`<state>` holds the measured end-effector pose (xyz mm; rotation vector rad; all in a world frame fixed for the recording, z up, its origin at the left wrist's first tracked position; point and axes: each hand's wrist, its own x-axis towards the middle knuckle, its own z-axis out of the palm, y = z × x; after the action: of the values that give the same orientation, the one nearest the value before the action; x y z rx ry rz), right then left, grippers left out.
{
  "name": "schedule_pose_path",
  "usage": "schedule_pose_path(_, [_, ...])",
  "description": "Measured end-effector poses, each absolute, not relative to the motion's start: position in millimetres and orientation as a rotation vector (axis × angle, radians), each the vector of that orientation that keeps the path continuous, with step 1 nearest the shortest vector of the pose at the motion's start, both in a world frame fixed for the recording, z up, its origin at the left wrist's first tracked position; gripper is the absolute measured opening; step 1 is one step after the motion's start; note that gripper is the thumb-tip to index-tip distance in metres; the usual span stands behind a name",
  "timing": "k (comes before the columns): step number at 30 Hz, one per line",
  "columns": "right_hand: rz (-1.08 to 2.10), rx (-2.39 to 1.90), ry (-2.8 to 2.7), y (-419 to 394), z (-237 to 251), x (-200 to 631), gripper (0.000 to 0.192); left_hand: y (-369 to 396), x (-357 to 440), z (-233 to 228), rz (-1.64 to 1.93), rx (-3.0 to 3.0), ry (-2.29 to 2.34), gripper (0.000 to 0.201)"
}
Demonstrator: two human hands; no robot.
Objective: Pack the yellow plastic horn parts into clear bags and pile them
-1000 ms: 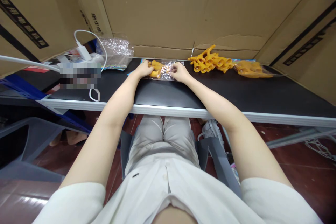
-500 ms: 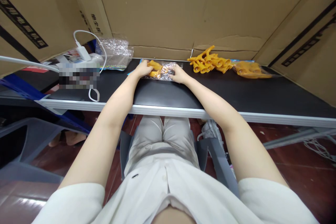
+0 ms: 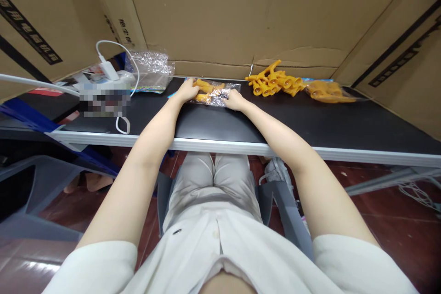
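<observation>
Your hands meet at a bagged part, mid-table, near the back wall.

Your left hand (image 3: 188, 90) sits on the bag's (image 3: 217, 93) left end, your right hand (image 3: 234, 99) on its right end, all on the table (image 3: 310, 124). Right of the bag lies a loose pile of parts (image 3: 274, 83), then filled bags (image 3: 327, 92) further right. Left of you sit empty bags (image 3: 151, 70) and a charger (image 3: 109, 69). Cardboard (image 3: 220, 14) stands behind everything.
</observation>
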<state>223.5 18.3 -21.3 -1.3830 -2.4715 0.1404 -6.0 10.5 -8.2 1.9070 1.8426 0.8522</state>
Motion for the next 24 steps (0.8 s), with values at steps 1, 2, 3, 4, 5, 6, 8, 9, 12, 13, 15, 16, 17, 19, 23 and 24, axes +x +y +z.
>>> schedule_pose_path(1, [0.150,-1.415,-2.495,16,-19,222,0.060,10,-5,-8,0.830,1.940,1.849,0.068])
schedule_pose_path(2, [0.158,-1.447,-2.509,14,-17,221,0.061,10,-4,-7,0.805,1.971,1.864,0.069])
schedule_pose_path(3, [0.166,-1.476,-2.515,12,-14,221,0.061,9,-3,-5,0.782,1.997,1.887,0.070])
schedule_pose_path(4, [0.165,-1.498,-2.513,11,-11,222,0.059,7,-2,-4,0.762,2.019,1.913,0.073])
schedule_pose_path(5, [0.155,-1.522,-2.499,11,-8,224,0.054,6,-1,-2,0.753,2.036,1.934,0.075])
schedule_pose_path(6, [0.128,-1.552,-2.466,12,-5,228,0.049,4,-1,0,0.753,2.048,1.947,0.077])
schedule_pose_path(8, [0.024,-1.623,-2.340,17,2,240,0.038,0,0,4,0.775,2.063,1.949,0.079])
schedule_pose_path(9, [-0.053,-1.653,-2.252,20,5,248,0.036,-2,0,6,0.791,2.067,1.947,0.078])
schedule_pose_path(12, [-0.229,-1.753,-2.023,26,12,274,0.038,-8,1,9,0.766,2.064,1.952,0.069])
schedule_pose_path(13, [-0.249,-1.814,-1.986,27,13,282,0.040,-10,2,10,0.727,2.062,1.948,0.065])
schedule_pose_path(15, [-0.246,-1.953,-1.959,27,12,293,0.044,-12,2,10,0.648,2.058,1.921,0.060])
schedule_pose_path(16, [-0.235,-2.003,-1.958,28,11,295,0.047,-12,2,9,0.627,2.057,1.904,0.060])
schedule_pose_path(17, [-0.231,-2.023,-1.962,29,9,297,0.049,-12,1,9,0.621,2.055,1.890,0.060])
schedule_pose_path(19, [-0.259,-1.972,-1.972,33,4,296,0.049,-11,0,7,0.633,2.056,1.878,0.062])
schedule_pose_path(23, [-0.302,-1.856,-1.949,44,-2,291,0.044,-4,-3,2,0.608,2.112,1.866,0.063])
schedule_pose_path(24, [-0.299,-1.867,-1.935,46,-2,290,0.044,-2,-3,1,0.593,2.131,1.867,0.063])
